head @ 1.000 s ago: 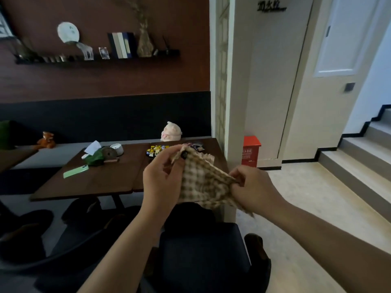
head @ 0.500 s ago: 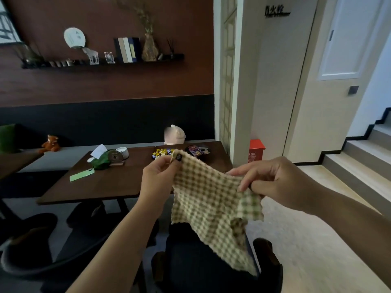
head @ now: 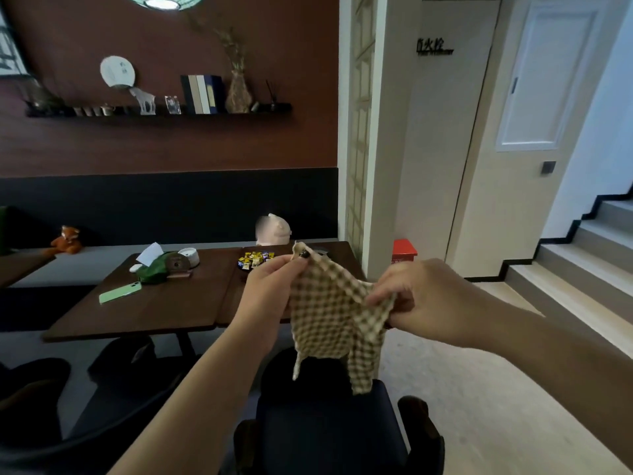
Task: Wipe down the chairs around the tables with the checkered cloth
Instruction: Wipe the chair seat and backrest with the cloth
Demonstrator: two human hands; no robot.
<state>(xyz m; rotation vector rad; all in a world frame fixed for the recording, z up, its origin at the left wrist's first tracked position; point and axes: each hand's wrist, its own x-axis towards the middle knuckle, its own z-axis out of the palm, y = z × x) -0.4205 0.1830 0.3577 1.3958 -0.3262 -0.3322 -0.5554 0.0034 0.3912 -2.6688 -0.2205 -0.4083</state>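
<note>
Checkered cloth (head: 337,315), one; two hands (head: 270,291) (head: 423,299) pinching it

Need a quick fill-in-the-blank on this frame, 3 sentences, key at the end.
Both hands hold the ____ cloth in the air.
The left hand pinches the cloth's ____ corner.
The green phone lies on the ____.
The cloth hangs above a dark ____.

Missing: checkered; top; table; chair

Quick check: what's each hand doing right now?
Left hand: pinches the top corner of the checkered cloth.
Right hand: grips the cloth's right edge.
</note>
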